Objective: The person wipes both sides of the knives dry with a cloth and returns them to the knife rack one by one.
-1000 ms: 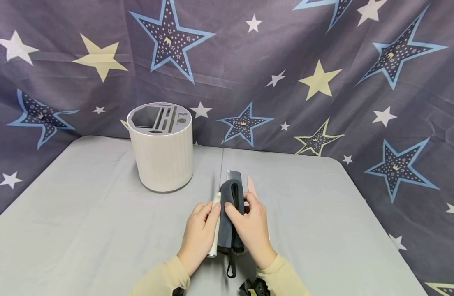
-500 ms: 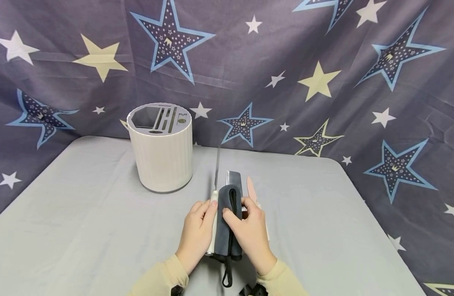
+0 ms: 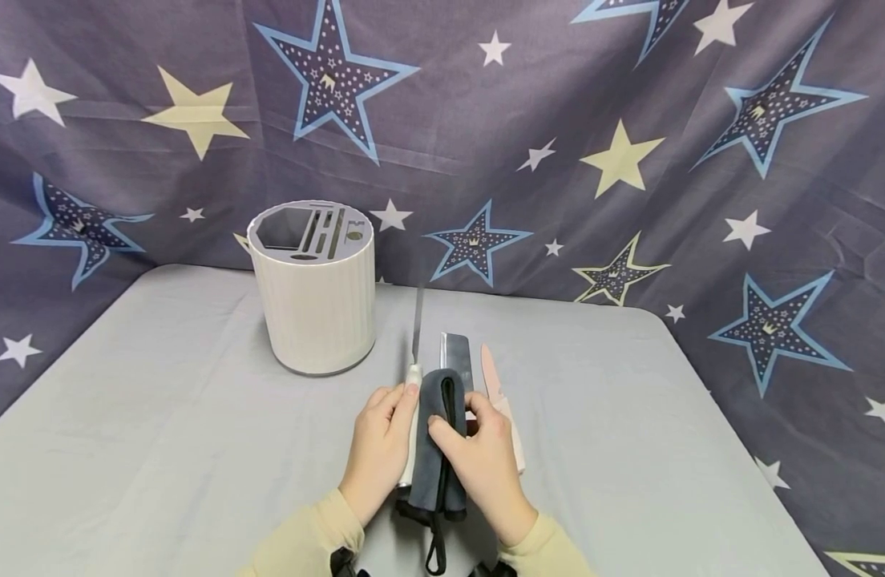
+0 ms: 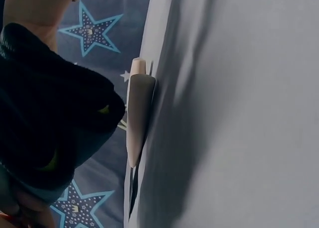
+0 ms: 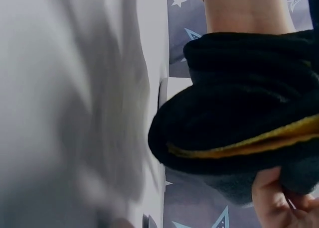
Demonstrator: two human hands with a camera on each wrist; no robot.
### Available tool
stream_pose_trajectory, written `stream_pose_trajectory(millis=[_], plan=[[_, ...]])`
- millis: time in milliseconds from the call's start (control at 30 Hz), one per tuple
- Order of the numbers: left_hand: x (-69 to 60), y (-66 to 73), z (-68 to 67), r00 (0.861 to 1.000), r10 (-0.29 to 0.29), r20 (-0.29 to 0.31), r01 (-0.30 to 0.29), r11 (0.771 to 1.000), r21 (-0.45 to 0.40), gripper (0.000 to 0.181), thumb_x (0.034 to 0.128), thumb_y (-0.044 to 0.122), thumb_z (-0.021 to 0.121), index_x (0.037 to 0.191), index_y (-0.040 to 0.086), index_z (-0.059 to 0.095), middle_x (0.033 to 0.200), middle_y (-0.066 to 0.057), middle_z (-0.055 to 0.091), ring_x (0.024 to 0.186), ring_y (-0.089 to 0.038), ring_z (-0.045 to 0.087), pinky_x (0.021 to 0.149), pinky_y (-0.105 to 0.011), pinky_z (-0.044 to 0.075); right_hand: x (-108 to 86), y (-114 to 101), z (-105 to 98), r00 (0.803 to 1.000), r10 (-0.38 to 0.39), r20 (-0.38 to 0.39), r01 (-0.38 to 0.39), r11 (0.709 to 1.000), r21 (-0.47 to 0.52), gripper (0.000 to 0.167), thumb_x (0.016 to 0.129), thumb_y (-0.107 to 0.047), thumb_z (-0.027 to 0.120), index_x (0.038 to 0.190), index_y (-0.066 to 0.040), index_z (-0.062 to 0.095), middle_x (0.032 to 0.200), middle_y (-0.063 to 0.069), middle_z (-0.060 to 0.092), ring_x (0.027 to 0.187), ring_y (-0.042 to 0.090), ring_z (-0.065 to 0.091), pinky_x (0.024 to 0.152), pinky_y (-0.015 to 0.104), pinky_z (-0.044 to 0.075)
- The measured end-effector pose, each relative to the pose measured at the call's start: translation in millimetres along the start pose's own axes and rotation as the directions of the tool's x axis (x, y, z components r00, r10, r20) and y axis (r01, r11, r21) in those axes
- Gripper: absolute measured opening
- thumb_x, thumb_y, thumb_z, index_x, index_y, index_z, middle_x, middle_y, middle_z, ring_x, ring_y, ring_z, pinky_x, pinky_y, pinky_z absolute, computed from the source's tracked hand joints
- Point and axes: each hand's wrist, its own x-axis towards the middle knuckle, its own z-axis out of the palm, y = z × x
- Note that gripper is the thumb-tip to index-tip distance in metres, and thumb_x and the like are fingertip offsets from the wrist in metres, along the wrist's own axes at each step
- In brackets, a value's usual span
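Well, right hand point(image 3: 484, 455) round cloth point(image 3: 429, 457); thumb point(image 3: 446, 433) atop.

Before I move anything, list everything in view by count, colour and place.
Table: one, light grey, under everything
Curtain: one, purple-grey with stars, behind the table
Holder: one, cream with grey slotted top, far left on the table
Long knife: one, white handle, in the left hand, blade pointing away
Cloth: one, dark grey with black trim and loop, folded, in the right hand
Cleaver: one, grey blade, beyond the cloth, partly hidden
Pink knife: one, pink blade, pale handle, right of the cleaver
Hands: two, bare, side by side near the middle
Sleeves: two, beige, at the near edge
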Motion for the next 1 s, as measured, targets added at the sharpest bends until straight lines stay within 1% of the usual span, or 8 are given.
stream_pose_trajectory(millis=[167, 267, 400, 500, 667, 833, 1000], plan=[[1.7, -2.0, -2.0, 1.000, 0.009, -0.009, -0.008, 1.000, 0.013, 0.034, 0.1056, 0.031, 0.046, 0.108, 0.010, 0.073, 0.089, -0.006, 0.060, 0.077, -0.014, 0.051, 0.071, -0.027, 0.043, -2.0, 0, 2, 1.000, 0.009, 0.014, -0.009, 1.000, 0.000, 0.016, 0.081, -0.020, 0.070, 0.089, -0.007, 0.063, 0.091, 0.011, 0.068, 0.067, 0.012, 0.068, 0.056, 0.027, 0.056], [3.5, -3.4, -2.7, 1.000, 0.004, -0.014, -0.004, 1.000, 0.018, 0.035, 0.1056, 0.031, 0.046, 0.112, 0.009, 0.072, 0.094, -0.007, 0.063, 0.080, -0.015, 0.054, 0.074, -0.029, 0.045, -3.1, -1, 3, 1.000, 0.016, 0.022, -0.016, 1.000, -0.005, 0.018, 0.081, -0.020, 0.071, 0.089, -0.007, 0.063, 0.092, 0.011, 0.067, 0.066, 0.012, 0.068, 0.056, 0.027, 0.055], [5.4, -4.2, -3.9, 1.000, 0.001, -0.014, -0.001, 1.000, 0.018, 0.035, 0.1055, 0.031, 0.046, 0.115, 0.009, 0.072, 0.098, -0.008, 0.065, 0.084, -0.018, 0.057, 0.077, -0.031, 0.046, -5.0, 0, 4, 0.999, 0.016, 0.034, -0.016, 1.000, -0.019, 0.018, 0.081, -0.021, 0.072, 0.088, -0.007, 0.062, 0.088, 0.009, 0.068, 0.063, 0.010, 0.067, 0.055, 0.026, 0.054], [6.6, -4.4, -5.0, 1.000, -0.003, -0.014, 0.003, 1.000, 0.025, 0.036, 0.1054, 0.032, 0.046, 0.118, 0.008, 0.071, 0.102, -0.009, 0.066, 0.090, -0.020, 0.060, 0.082, -0.035, 0.048, -6.9, 0, 6, 0.999, 0.014, 0.044, -0.013, 1.000, -0.025, 0.019, 0.081, -0.021, 0.072, 0.088, -0.006, 0.062, 0.085, 0.009, 0.070, 0.063, 0.009, 0.067, 0.055, 0.026, 0.054], [8.5, -4.5, -6.3, 1.000, -0.021, -0.022, 0.022, 1.000, 0.019, 0.037, 0.1049, 0.032, 0.048, 0.120, 0.006, 0.070, 0.107, -0.010, 0.068, 0.097, -0.024, 0.063, 0.087, -0.039, 0.048, -9.8, 0, 7, 0.998, 0.019, 0.066, -0.017, 0.999, -0.027, 0.019, 0.081, -0.021, 0.072, 0.089, -0.007, 0.063, 0.085, 0.008, 0.071, 0.064, 0.008, 0.068, 0.055, 0.025, 0.055], [9.3, -5.0, -7.3, 0.999, -0.034, -0.022, 0.034, 0.999, 0.007, 0.037, 0.1048, 0.031, 0.048, 0.120, 0.006, 0.071, 0.107, -0.010, 0.068, 0.098, -0.023, 0.063, 0.088, -0.038, 0.048, -11.0, 0, 7, 0.997, 0.011, 0.078, -0.008, 0.999, -0.034, 0.019, 0.080, -0.021, 0.073, 0.089, -0.007, 0.063, 0.084, 0.007, 0.072, 0.063, 0.007, 0.068, 0.055, 0.025, 0.055], [8.8, -5.1, -6.8, 0.999, -0.034, -0.021, 0.034, 0.999, 0.009, 0.037, 0.1050, 0.032, 0.048, 0.119, 0.007, 0.071, 0.105, -0.010, 0.067, 0.096, -0.023, 0.062, 0.087, -0.037, 0.048, -10.3, 1, 7, 0.998, 0.008, 0.066, -0.005, 0.999, -0.041, 0.019, 0.081, -0.022, 0.073, 0.087, -0.008, 0.063, 0.083, 0.007, 0.071, 0.063, 0.007, 0.067, 0.055, 0.025, 0.054]])
